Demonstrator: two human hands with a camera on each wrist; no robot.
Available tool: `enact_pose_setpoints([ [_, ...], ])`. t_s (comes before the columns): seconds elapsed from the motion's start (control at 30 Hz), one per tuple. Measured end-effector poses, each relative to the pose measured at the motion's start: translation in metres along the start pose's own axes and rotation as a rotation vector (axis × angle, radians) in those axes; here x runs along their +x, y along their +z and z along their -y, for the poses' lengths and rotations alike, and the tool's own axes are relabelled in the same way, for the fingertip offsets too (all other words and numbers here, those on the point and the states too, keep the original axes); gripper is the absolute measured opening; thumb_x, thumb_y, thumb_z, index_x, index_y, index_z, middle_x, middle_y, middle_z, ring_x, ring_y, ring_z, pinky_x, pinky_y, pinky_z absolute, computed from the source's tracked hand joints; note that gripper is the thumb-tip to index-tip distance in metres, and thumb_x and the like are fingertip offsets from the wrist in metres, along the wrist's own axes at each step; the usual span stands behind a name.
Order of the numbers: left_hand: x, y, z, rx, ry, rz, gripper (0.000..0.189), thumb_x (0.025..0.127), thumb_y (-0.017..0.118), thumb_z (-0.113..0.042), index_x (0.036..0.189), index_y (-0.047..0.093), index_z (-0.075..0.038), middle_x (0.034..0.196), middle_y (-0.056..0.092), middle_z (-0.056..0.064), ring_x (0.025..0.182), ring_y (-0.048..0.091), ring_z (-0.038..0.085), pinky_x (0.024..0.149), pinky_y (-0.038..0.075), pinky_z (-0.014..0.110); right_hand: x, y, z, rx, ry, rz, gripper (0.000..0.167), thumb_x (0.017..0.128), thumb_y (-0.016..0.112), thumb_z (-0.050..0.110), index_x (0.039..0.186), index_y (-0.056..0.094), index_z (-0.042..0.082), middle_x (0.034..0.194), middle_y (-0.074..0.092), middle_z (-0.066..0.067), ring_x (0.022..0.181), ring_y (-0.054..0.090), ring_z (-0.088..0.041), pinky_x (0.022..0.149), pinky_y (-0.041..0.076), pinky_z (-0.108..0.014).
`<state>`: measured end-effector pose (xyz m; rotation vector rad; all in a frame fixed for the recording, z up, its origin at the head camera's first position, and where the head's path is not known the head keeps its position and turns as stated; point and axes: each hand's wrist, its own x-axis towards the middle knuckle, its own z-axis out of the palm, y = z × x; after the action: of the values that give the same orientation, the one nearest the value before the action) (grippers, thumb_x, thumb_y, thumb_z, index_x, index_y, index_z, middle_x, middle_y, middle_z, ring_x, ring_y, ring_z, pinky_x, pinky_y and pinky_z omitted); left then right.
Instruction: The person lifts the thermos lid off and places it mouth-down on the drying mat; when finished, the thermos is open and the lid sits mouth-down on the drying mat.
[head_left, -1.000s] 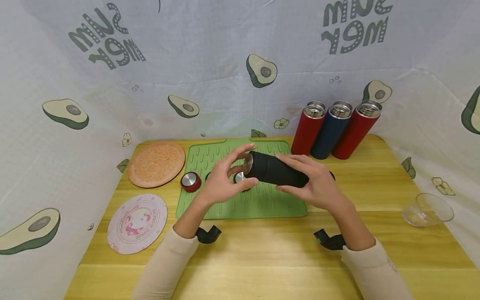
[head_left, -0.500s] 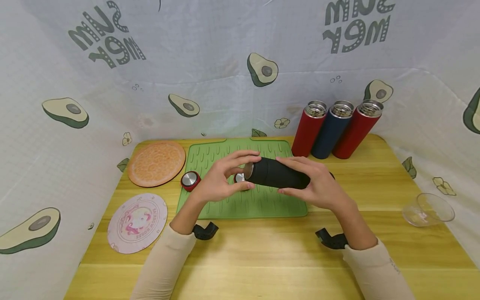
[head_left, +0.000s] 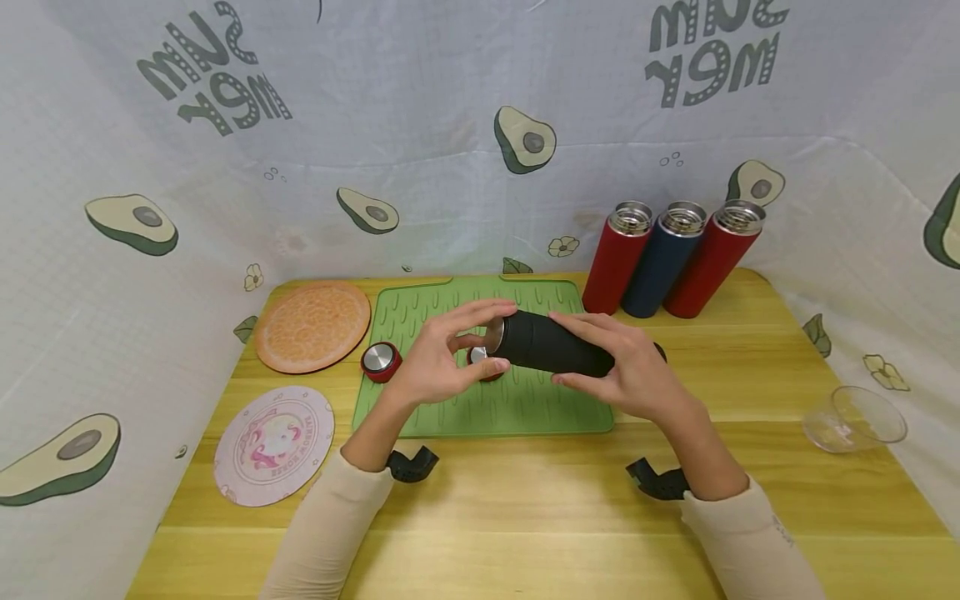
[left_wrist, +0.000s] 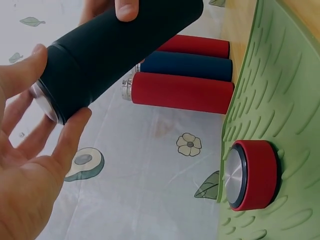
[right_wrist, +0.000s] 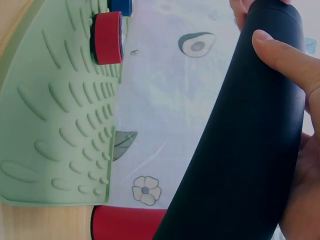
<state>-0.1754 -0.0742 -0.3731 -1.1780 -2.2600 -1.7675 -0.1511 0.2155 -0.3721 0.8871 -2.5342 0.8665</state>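
Observation:
A black thermos bottle [head_left: 558,343] is held nearly level above the green ridged mat [head_left: 555,408], its silver-ended lid [left_wrist: 46,104] pointing left. My right hand [head_left: 637,367] grips the bottle's body from the right side. My left hand [head_left: 438,358] has its thumb and fingers round the lid end. Beneath the hands, a red lid [left_wrist: 255,175] with a steel top rests on the mat, partly covered in the head view. Another red lid [head_left: 381,362] lies near the mat's left edge. A blue lid [right_wrist: 120,6] shows in the right wrist view; the left hand hides it from the head camera.
Two red bottles [head_left: 615,262] [head_left: 712,262] and a blue bottle [head_left: 663,265] stand lidless at the back right. A clear glass [head_left: 855,421] sits at the far right. Two round mats, one orange [head_left: 313,327], one pink [head_left: 274,446], lie left. Patterned cloth [head_left: 450,217] encloses the table.
My left fingers have come down and closed in on the lid end, and that hand now covers the blue lid. The bottle has dipped slightly; my right hand keeps its grip.

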Motion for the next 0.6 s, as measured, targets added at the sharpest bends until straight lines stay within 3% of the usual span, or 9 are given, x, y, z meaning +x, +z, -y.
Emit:
enact_pose_setpoints([
  [0.23,0.002,0.006,-0.003,0.01,-0.104,-0.083,0.059,0.091,0.081,-0.015,0.146,0.06,-0.021,0.149,0.058,0.001,0.122,0.064,0.02,0.097,0.06,0.032,0.001,0.005,-0.001,-0.056,-0.056,-0.078,0.081,0.072,0.096,0.025,0.145,0.062,0.021,0.132,0.067,-0.011,0.11,0.068,-0.028,0.078,0.061,-0.044],
  [0.47,0.001,0.008,-0.001,0.043,-0.289,-0.213,0.047,0.092,0.08,-0.034,0.136,0.067,-0.037,0.126,0.071,0.0,0.094,0.073,0.017,0.081,0.064,0.034,0.004,0.011,-0.001,-0.178,-0.153,-0.147,0.083,0.07,0.096,0.025,0.146,0.062,0.023,0.129,0.068,-0.015,0.111,0.064,-0.034,0.088,0.057,-0.052],
  [0.53,0.001,0.007,-0.001,0.068,-0.299,-0.227,0.045,0.09,0.08,-0.043,0.133,0.068,-0.039,0.122,0.073,-0.001,0.089,0.074,0.017,0.076,0.064,0.036,0.005,0.011,-0.001,-0.161,-0.156,-0.151,0.084,0.068,0.097,0.024,0.145,0.062,0.022,0.129,0.068,-0.015,0.11,0.065,-0.034,0.087,0.057,-0.051],
  [0.6,0.0,0.006,-0.002,0.073,-0.281,-0.202,0.052,0.088,0.078,-0.052,0.137,0.064,-0.041,0.13,0.069,-0.004,0.097,0.074,0.015,0.08,0.064,0.037,0.005,0.011,-0.002,-0.121,-0.141,-0.147,0.084,0.067,0.098,0.023,0.144,0.064,0.021,0.129,0.069,-0.014,0.109,0.065,-0.032,0.083,0.057,-0.048],
])
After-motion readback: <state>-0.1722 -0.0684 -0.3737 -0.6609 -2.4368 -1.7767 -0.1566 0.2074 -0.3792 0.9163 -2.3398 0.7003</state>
